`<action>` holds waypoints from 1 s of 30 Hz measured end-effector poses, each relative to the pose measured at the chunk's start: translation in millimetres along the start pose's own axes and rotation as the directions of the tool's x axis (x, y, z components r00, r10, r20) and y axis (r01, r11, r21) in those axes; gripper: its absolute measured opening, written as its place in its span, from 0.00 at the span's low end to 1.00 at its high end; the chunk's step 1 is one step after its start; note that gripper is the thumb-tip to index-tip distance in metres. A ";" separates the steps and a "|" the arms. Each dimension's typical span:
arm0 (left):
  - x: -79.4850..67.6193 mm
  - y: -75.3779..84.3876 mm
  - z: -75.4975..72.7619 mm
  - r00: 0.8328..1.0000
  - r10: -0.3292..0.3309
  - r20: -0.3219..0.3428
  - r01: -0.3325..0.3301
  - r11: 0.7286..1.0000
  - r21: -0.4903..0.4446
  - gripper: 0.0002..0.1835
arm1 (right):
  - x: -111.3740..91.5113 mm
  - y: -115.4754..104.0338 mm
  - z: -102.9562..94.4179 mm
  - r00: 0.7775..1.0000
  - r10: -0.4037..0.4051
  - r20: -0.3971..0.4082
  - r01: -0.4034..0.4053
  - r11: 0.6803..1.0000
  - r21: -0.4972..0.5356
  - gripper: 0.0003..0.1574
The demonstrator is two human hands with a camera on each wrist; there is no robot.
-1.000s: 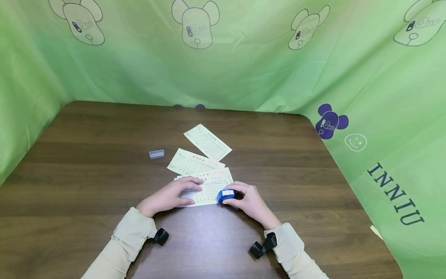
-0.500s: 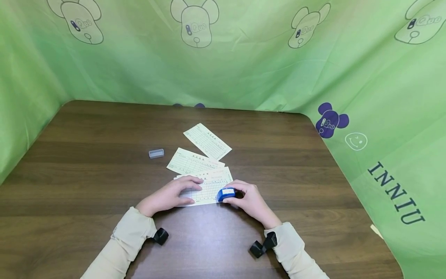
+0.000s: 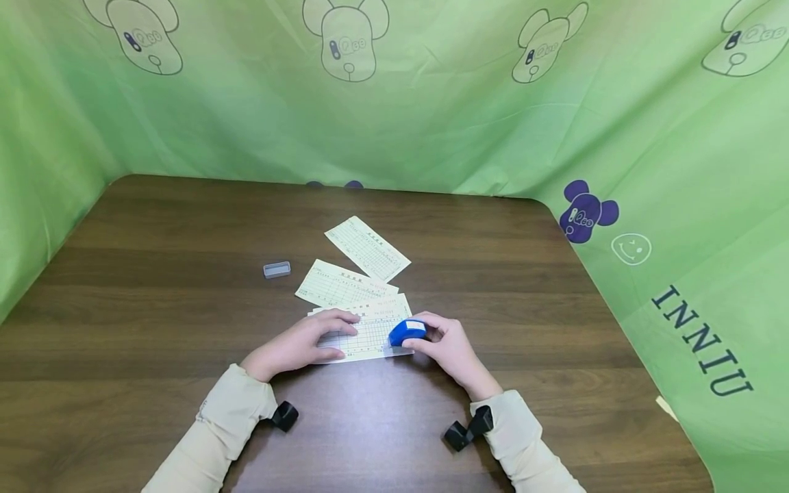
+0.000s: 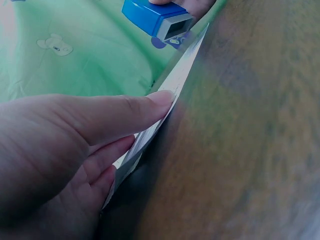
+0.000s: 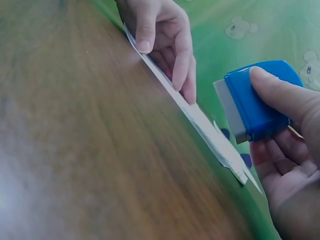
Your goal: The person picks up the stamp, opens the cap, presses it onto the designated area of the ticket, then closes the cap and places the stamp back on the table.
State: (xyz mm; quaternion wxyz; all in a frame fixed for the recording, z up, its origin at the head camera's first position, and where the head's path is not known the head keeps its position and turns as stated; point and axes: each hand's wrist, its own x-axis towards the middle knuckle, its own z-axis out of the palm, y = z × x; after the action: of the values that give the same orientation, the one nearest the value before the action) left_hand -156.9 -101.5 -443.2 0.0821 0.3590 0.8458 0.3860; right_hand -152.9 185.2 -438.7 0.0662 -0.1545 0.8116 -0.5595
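Observation:
My right hand (image 3: 451,346) pinches a blue self-inking stamp (image 3: 407,333) between thumb and fingers. In the right wrist view the stamp (image 5: 267,100) is raised off the paper, its grey-rimmed face turned toward the slips. My left hand (image 3: 302,344) rests on a small pile of printed forms (image 3: 374,339), its fingers and thumb extended across the left part. The left wrist view shows the left thumb (image 4: 160,98) lying flat along the form's near edge. The left fingers cover part of the printed grid.
Beyond the pile lie another form (image 3: 335,282), partly overlapped by it, and a further form (image 3: 368,248) set at an angle. A small clear cap (image 3: 277,270) sits to their left on the wooden table (image 3: 185,308). Green curtain (image 3: 431,123) surrounds the table's back and sides.
The stamp has come up off the form's lower right corner and moved slightly up and right with my right hand, tilting. My left hand stays on the pile.

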 end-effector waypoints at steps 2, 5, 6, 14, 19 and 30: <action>0.0 0.2 -0.1 1.000 0.002 0.000 -0.002 1.000 0.000 0.20 | 0.1 1.0 -0.3 1.000 0.018 -0.017 -0.017 1.000 0.021 0.21; 0.0 0.6 -0.3 1.000 0.001 0.001 -0.001 1.000 -0.003 0.20 | 0.0 1.7 -0.5 0.999 0.032 -0.035 -0.030 0.998 0.048 0.21; -0.1 0.6 -0.3 1.000 -0.001 0.002 0.001 1.000 -0.004 0.20 | -0.1 1.6 -0.5 0.999 0.035 -0.036 -0.033 0.998 0.056 0.21; -0.2 0.7 0.0 1.000 -0.014 0.009 0.014 1.000 -0.009 0.20 | -0.1 1.7 -1.2 0.998 0.043 -0.040 -0.039 0.996 0.080 0.21; -0.3 0.4 0.2 1.000 -0.007 0.004 0.007 1.000 0.007 0.20 | -0.2 0.8 -2.3 0.997 0.059 -0.043 -0.055 0.995 0.086 0.21; 4.0 -0.9 0.4 0.978 0.000 -0.206 0.002 1.000 0.011 0.15 | 1.3 1.7 -3.0 0.997 0.068 -0.043 -0.064 0.994 0.092 0.22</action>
State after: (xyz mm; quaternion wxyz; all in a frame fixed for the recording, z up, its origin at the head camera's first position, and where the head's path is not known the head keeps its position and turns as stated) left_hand -160.1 -99.0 -443.6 -0.0078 0.3169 0.8521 0.4165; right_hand -155.3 188.0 -439.1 0.0728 -0.1112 0.7915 -0.5965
